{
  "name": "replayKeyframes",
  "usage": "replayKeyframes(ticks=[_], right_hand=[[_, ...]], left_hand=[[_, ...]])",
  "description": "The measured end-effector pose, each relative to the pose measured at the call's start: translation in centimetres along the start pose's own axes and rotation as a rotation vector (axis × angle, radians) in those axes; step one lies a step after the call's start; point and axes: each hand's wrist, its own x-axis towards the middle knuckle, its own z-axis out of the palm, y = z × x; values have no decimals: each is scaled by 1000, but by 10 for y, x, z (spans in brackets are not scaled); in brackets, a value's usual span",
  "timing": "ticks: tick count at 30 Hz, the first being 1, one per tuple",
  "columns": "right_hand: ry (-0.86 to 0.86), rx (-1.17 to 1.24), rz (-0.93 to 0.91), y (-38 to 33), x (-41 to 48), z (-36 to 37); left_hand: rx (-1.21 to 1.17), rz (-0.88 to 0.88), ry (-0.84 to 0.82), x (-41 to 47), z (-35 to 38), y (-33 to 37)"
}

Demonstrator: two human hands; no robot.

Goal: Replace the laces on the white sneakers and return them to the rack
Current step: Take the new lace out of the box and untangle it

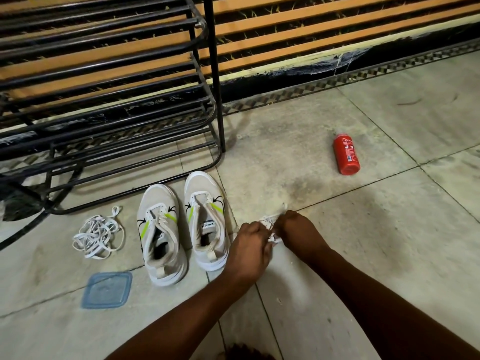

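Item: lace bundle [270,224], which I am pinching between left hand [249,246] and right hand [298,229], both curled on it; white sneakers [207,222] sitting unlaced just left of the grip; I am judging it best to tease one end free slowly, avoiding knots

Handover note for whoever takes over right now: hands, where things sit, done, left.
Left hand and right hand: both pinch a bunched white lace, just right of the shoes.
Left sneaker and right sneaker: side by side on the floor in front of the black rack, toes toward it, eyelets bare.
Loose lace pile: on the floor, left of the sneakers. I cannot tell old laces from new.
Done: both sneakers are unlaced.
Left: untangle the held lace, thread both sneakers, set them on the rack.
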Motion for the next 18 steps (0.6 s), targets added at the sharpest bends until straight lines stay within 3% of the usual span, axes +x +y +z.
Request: replayKeyframes(ticks=[3, 8, 12, 18], right_hand=[[77, 127, -14, 1, -1, -1], [426, 369, 123, 11, -12, -5], [338, 454, 223, 17, -4, -9], [218, 265, -11, 8, -2, -12]], left_hand=[[47, 21, -4, 7, -1, -4], [93, 80, -1, 14, -2, -5], [49, 34, 8, 15, 2, -4], [-61, -29, 74, 11, 0, -4]])
